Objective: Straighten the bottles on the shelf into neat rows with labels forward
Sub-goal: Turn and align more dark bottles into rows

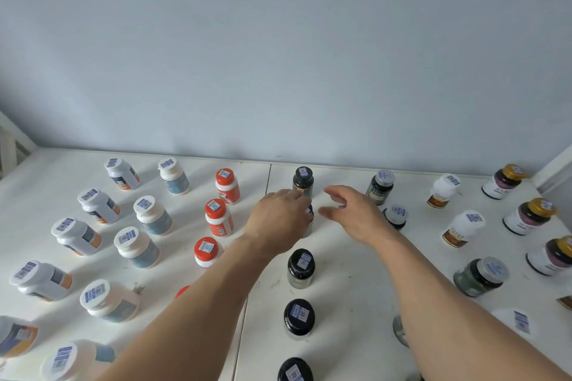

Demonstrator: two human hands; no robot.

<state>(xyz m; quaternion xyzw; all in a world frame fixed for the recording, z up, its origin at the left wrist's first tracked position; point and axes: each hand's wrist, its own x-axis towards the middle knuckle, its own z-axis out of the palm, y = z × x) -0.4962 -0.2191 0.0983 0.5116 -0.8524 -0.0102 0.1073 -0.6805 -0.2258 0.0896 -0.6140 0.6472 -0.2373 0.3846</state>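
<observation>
Several bottles stand in columns on the white shelf (346, 275), each with a barcode sticker on its cap. In the middle column of black-capped bottles, my left hand (278, 219) grips the second bottle from the back (309, 223), which it mostly hides. Behind it stands another black-capped bottle (303, 181), and in front a third (301, 267). My right hand (353, 213) hovers just right of the gripped bottle, fingers spread and holding nothing. Its wrist partly covers a dark bottle with a silver cap (395, 216).
Orange bottles with red caps (227, 185) and white bottles (151, 215) fill the left side. Green, white and gold-capped bottles (530, 215) stand at the right. The blue-grey back wall (278, 71) closes the shelf behind. A bare strip of shelf lies between the black column and the right columns.
</observation>
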